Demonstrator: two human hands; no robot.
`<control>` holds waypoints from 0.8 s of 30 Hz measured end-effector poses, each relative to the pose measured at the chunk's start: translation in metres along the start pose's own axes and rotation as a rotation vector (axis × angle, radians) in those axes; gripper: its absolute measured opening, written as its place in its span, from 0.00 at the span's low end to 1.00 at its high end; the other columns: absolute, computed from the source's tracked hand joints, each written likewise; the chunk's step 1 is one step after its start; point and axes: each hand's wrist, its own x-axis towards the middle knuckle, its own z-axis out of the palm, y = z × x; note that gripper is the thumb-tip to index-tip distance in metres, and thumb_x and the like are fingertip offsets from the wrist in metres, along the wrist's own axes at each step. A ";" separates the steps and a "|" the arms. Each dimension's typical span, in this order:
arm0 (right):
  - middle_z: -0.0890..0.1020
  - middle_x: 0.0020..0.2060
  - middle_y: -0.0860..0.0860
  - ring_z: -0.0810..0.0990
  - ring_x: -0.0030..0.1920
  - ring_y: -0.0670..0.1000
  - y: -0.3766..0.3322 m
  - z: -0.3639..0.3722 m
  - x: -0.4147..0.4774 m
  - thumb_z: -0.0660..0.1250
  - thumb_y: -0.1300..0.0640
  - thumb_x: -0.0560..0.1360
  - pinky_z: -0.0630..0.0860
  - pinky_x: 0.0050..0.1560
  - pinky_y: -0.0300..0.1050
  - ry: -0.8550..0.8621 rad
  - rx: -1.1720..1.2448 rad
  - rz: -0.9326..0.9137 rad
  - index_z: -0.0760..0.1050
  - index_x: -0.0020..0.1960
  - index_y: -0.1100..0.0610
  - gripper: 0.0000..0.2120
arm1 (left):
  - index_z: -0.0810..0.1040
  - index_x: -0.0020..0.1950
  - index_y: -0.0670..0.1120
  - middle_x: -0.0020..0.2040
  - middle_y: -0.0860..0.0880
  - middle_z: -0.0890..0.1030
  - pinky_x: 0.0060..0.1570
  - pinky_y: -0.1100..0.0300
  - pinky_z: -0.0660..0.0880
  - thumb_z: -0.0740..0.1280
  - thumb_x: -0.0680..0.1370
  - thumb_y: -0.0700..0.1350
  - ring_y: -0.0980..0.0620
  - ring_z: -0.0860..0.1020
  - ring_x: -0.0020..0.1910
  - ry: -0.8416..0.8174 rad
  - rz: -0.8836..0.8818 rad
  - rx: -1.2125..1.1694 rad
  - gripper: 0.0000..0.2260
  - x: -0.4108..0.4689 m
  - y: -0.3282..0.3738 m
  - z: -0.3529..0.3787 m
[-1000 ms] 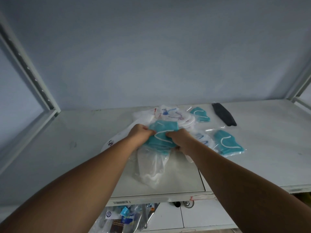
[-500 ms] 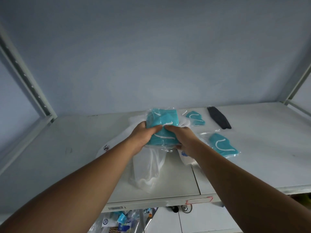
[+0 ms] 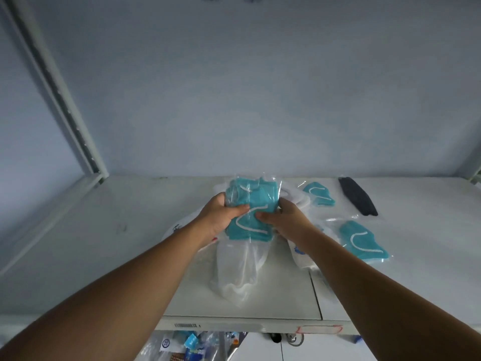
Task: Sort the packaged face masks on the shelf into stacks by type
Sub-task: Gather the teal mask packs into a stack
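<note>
Your left hand and right hand, fingers curled, clamp a bundle of teal masks in clear wrappers above the white metal shelf.

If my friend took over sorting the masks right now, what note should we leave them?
Left hand: grips the teal mask bundle on its left side.
Right hand: grips the same bundle on its right side, over the white mask pile.
On the shelf, to the right: far teal pack, near teal pack, black pack.
Done: several teal packs gathered in hand.
Left: set the bundle down as a stack, add both loose teal packs, stack the white ones, keep black apart.
</note>
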 end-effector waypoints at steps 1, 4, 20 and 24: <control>0.86 0.55 0.53 0.86 0.52 0.52 -0.002 0.009 0.004 0.77 0.59 0.73 0.82 0.59 0.52 -0.005 -0.033 -0.021 0.78 0.59 0.57 0.16 | 0.81 0.58 0.48 0.53 0.48 0.88 0.60 0.46 0.82 0.77 0.76 0.45 0.46 0.86 0.53 0.023 0.005 0.010 0.12 -0.001 -0.001 -0.007; 0.86 0.54 0.55 0.86 0.49 0.54 -0.011 0.040 0.013 0.76 0.60 0.75 0.85 0.51 0.51 -0.025 -0.010 -0.013 0.78 0.58 0.58 0.13 | 0.80 0.54 0.51 0.52 0.49 0.87 0.58 0.50 0.82 0.76 0.77 0.48 0.47 0.86 0.53 0.089 0.013 0.078 0.08 -0.005 0.000 -0.036; 0.83 0.44 0.56 0.82 0.40 0.54 -0.057 0.307 0.105 0.66 0.62 0.78 0.80 0.40 0.47 -0.001 -0.004 0.179 0.78 0.54 0.59 0.06 | 0.73 0.70 0.48 0.60 0.48 0.82 0.59 0.48 0.81 0.78 0.72 0.59 0.48 0.83 0.55 0.243 -0.118 0.237 0.32 0.038 -0.042 -0.294; 0.83 0.53 0.61 0.83 0.45 0.57 -0.061 0.349 0.126 0.65 0.61 0.77 0.83 0.45 0.53 0.026 -0.046 0.243 0.75 0.61 0.62 0.13 | 0.66 0.77 0.46 0.66 0.45 0.79 0.50 0.56 0.78 0.78 0.73 0.48 0.47 0.80 0.57 0.215 -0.177 0.316 0.36 0.053 -0.053 -0.325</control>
